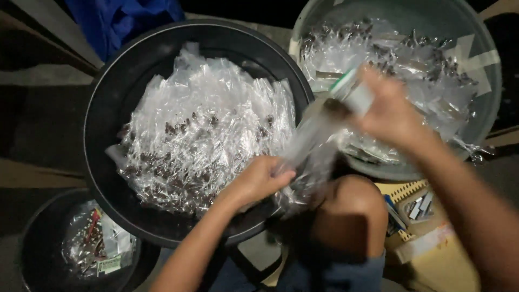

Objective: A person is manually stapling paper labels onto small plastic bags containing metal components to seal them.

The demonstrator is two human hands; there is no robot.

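Note:
My left hand (258, 179) pinches the lower end of a clear plastic bag (311, 148) over the rim of a big black basin (100, 162). My right hand (386, 108) is blurred and grips a small white container with a green end (351, 93) at the bag's upper end. The black basin holds a heap of small clear packets with dark bits inside (200, 130). A grey-green basin (486, 103) at the upper right holds more such packets (411, 65).
A smaller black bucket (38, 243) at the lower left holds a few packets and small items. My bare knee (346, 216) is below the bag. A yellow perforated tray (408, 190) with small metal parts lies at the right. Blue cloth (119, 19) lies at the top left.

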